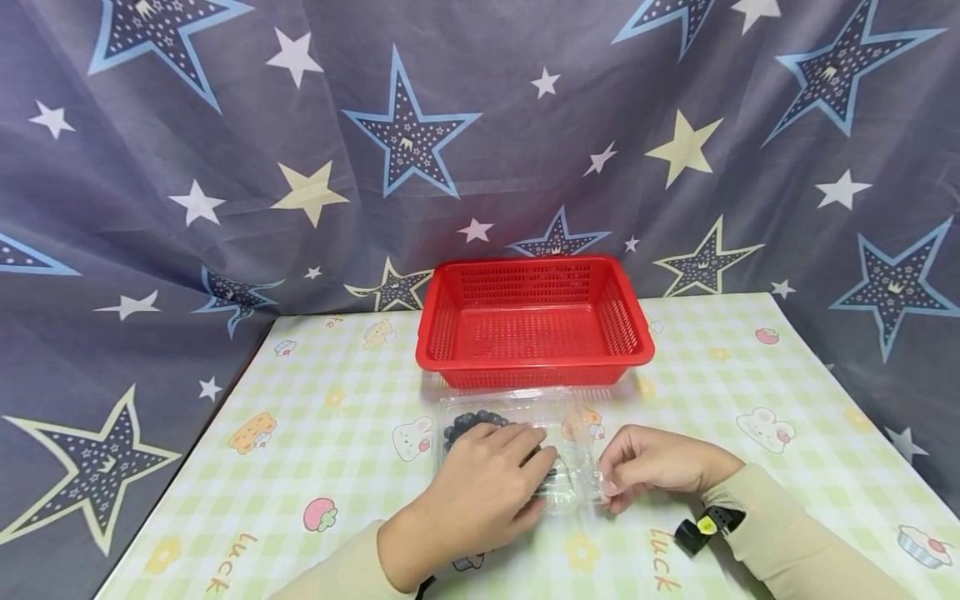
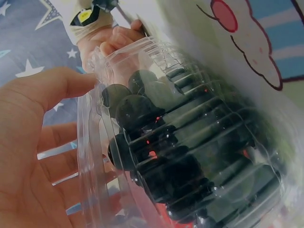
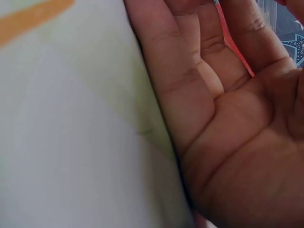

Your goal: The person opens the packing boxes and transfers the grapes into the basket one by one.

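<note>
A clear plastic clamshell box with dark grapes inside lies on the table in front of the person. Across its top rests the left hand, fingers spread over the lid and hiding many of the grapes. In the left wrist view, the thumb of the left hand touches the box's rim, and the grapes show through the ribbed plastic. At the box's right edge, the right hand pinches the plastic between thumb and fingers. Curled fingers and the palm of the right hand fill much of the right wrist view.
A red perforated basket stands just behind the box. The table has a green checked cloth with cartoon prints. A dark star-patterned curtain hangs behind it. Near the right wrist sits a small black strap device.
</note>
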### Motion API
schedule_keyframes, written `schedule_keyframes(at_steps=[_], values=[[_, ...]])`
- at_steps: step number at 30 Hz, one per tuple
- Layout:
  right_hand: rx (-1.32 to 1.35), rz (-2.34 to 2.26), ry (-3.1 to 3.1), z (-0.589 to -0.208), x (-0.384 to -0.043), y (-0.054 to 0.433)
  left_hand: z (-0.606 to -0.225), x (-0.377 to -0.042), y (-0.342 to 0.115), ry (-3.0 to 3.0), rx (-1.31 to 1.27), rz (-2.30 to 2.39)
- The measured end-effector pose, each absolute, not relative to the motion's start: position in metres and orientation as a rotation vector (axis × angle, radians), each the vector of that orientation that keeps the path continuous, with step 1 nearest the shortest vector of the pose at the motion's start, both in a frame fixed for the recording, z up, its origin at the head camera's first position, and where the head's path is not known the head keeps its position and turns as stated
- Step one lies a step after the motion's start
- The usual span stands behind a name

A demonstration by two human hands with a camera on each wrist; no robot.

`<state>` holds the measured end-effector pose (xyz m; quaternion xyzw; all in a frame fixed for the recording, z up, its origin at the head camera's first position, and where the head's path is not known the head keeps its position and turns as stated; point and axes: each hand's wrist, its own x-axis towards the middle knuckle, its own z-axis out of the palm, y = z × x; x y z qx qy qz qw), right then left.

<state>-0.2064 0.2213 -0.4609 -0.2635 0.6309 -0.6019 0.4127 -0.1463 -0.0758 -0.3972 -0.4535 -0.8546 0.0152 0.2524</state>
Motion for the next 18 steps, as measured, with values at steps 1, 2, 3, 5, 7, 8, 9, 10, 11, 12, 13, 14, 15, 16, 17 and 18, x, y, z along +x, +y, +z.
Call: schedule_keyframes(at_steps=[1,2,3,5,7,8,9,10,11,12,13,14,15,16,17,18], values=[[-0.657,-1.514,1.586,-0.4606,-0.2063,0.2214,-0.3974,-0.1462,-0.0764,-2.32,-1.235,0.041],[-0.66,-1.518,1.586,-0.4604,-0.206,0.2215,-0.3976,-0.1461,-0.0769,-2.316,-1.236,0.039],[-0.662,-1.521,1.585,-0.4603,-0.2058,0.2215,-0.3979,-0.1459,-0.0776,-2.313,-1.239,0.036],[-0.672,-1.524,1.588,-0.4603,-0.2056,0.2213,-0.3984,-0.1456,-0.0787,-2.308,-1.247,0.021],[-0.681,-1.523,1.594,-0.4606,-0.2058,0.221,-0.3987,-0.1452,-0.08,-2.308,-1.253,0.006],[-0.683,-1.52,1.597,-0.4608,-0.206,0.2208,-0.3987,-0.1449,-0.0807,-2.308,-1.255,0.0],[-0.686,-1.517,1.603,-0.4611,-0.2062,0.2208,-0.3986,-0.1446,-0.0813,-2.31,-1.257,-0.006],[-0.687,-1.514,1.607,-0.4615,-0.2067,0.2207,-0.3983,-0.1444,-0.0819,-2.311,-1.259,-0.009],[-0.685,-1.51,1.612,-0.4617,-0.2071,0.2208,-0.3979,-0.144,-0.0825,-2.312,-1.259,-0.011],[-0.684,-1.509,1.616,-0.462,-0.2074,0.2208,-0.3977,-0.1437,-0.0831,-2.311,-1.261,-0.012],[-0.683,-1.509,1.617,-0.4619,-0.2075,0.2208,-0.3974,-0.1436,-0.0835,-2.307,-1.262,-0.011],[-0.679,-1.507,1.618,-0.462,-0.2077,0.2209,-0.3971,-0.1434,-0.0841,-2.306,-1.263,-0.01],[-0.681,-1.509,1.617,-0.462,-0.2077,0.2211,-0.3969,-0.1432,-0.0847,-2.306,-1.263,-0.01],[-0.684,-1.511,1.615,-0.4619,-0.2075,0.2212,-0.3968,-0.1431,-0.0853,-2.305,-1.263,-0.01],[-0.686,-1.514,1.611,-0.4617,-0.2071,0.2213,-0.3967,-0.1429,-0.0858,-2.301,-1.264,-0.011],[-0.689,-1.517,1.608,-0.4615,-0.2068,0.2215,-0.3967,-0.1429,-0.0861,-2.301,-1.264,-0.01]])
